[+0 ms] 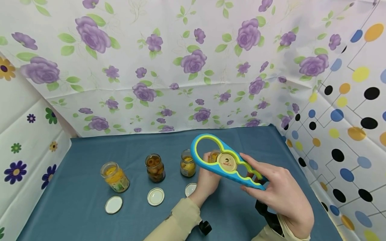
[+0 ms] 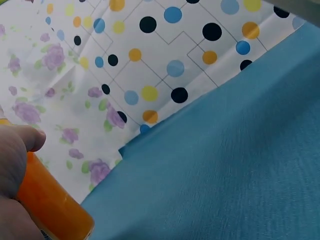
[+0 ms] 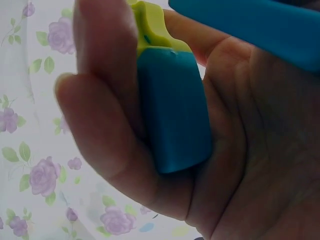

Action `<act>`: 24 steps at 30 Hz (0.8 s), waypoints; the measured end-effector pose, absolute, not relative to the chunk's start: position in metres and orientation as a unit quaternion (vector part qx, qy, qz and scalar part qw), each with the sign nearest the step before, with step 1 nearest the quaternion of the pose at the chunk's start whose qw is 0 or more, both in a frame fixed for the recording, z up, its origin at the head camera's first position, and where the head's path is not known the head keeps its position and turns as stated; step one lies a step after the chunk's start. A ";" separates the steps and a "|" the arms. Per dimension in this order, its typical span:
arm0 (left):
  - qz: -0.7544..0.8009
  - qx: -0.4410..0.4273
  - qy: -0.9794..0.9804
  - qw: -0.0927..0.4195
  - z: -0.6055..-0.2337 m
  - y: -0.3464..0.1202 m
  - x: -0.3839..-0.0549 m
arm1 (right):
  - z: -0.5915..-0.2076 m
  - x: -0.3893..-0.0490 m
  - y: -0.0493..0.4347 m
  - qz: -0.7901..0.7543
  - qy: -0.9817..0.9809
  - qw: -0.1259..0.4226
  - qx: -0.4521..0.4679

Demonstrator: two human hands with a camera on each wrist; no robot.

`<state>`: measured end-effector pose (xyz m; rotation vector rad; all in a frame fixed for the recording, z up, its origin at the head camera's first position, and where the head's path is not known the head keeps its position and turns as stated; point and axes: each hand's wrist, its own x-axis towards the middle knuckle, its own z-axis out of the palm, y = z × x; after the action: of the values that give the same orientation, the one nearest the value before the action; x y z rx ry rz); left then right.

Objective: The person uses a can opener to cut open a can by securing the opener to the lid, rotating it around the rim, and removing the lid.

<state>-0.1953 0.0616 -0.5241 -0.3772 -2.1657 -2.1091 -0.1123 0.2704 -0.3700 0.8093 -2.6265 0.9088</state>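
Observation:
My right hand (image 1: 280, 190) grips the handles of a blue and lime-green jar opener (image 1: 209, 167), which has a round tan disc with a logo in its middle. In the right wrist view, fingers curl round the blue handle end (image 3: 175, 110). Behind the opener, my left hand (image 1: 208, 180) holds a glass jar (image 1: 214, 155), partly hidden by the opener and seen through its large ring. The left wrist view shows orange contents in this jar (image 2: 55, 200), with thumb and fingers wrapped round it.
Three lidless jars stand left: one yellow (image 1: 116, 177), one with brown contents (image 1: 155, 168), one with yellow pieces (image 1: 187, 164). White lids (image 1: 114, 205), (image 1: 155, 196) and a lid (image 1: 190, 189) partly behind the left wrist lie before them. Patterned sheets (image 1: 193, 100) border the blue-clothed table (image 1: 81, 160).

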 end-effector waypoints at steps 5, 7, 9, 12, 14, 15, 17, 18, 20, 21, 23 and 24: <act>-0.674 -0.102 -0.731 0.043 -0.527 0.067 -0.205 | -0.371 -0.111 0.272 0.310 -0.900 0.129 0.277; -0.673 -0.094 -0.732 0.045 -0.529 0.068 -0.208 | -0.371 -0.109 0.274 0.311 -0.900 0.134 0.275; -0.677 -0.093 -0.728 0.055 -0.531 0.069 -0.210 | -0.371 -0.108 0.277 0.317 -0.900 0.137 0.268; -0.682 -0.097 -0.722 0.069 -0.537 0.068 -0.213 | -0.371 -0.105 0.283 0.324 -0.902 0.141 0.249; -0.681 -0.105 -0.721 0.073 -0.541 0.067 -0.215 | -0.371 -0.104 0.287 0.325 -0.905 0.143 0.234; -0.680 -0.106 -0.722 0.072 -0.542 0.066 -0.216 | -0.371 -0.103 0.288 0.324 -0.907 0.144 0.228; -0.683 -0.111 -0.719 0.066 -0.545 0.065 -0.218 | -0.372 -0.102 0.291 0.322 -0.910 0.145 0.218; -0.683 -0.112 -0.719 0.063 -0.547 0.065 -0.220 | -0.372 -0.102 0.292 0.321 -0.910 0.146 0.216; -0.682 -0.109 -0.721 0.057 -0.548 0.065 -0.222 | -0.372 -0.102 0.294 0.321 -0.910 0.148 0.215; -0.682 -0.108 -0.721 0.055 -0.549 0.065 -0.223 | -0.372 -0.102 0.295 0.321 -0.910 0.149 0.216; -0.679 -0.106 -0.724 0.053 -0.548 0.065 -0.224 | -0.372 -0.103 0.295 0.320 -0.910 0.151 0.217; -0.678 -0.105 -0.726 0.051 -0.548 0.065 -0.225 | -0.372 -0.103 0.296 0.320 -0.910 0.151 0.216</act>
<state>-0.2250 0.0651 -0.5480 -0.3203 -2.2088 -2.0623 -0.1028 0.2957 -0.3719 0.6216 -2.6137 0.9178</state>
